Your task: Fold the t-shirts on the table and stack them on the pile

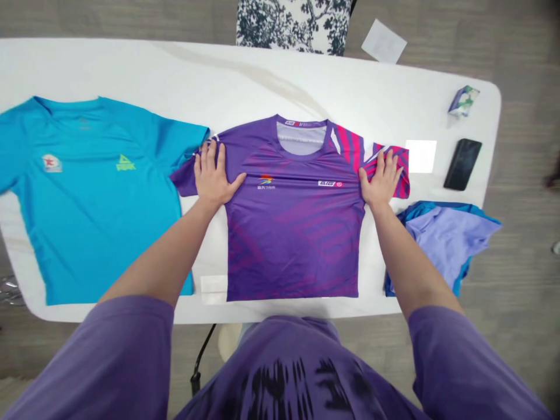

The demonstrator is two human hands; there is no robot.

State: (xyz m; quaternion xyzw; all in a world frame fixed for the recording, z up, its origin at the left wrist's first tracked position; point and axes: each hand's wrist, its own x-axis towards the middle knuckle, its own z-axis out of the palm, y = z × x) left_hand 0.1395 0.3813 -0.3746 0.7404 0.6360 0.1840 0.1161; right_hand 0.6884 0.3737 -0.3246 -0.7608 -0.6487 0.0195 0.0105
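A purple sports shirt (297,233) with pink stripes on one shoulder lies flat, front up, in the middle of the white table (245,81). My left hand (214,175) rests flat on its left shoulder and sleeve, fingers spread. On the pink-striped right sleeve my right hand (381,178) presses flat, fingers stretched out too. Neither hand grips the cloth.
A blue shirt (91,192) lies spread on the table's left. A crumpled blue and lilac garment (446,239) hangs at the right edge. A black phone (462,164), a small tissue pack (462,100) and a patterned chair back (293,23) are farther off.
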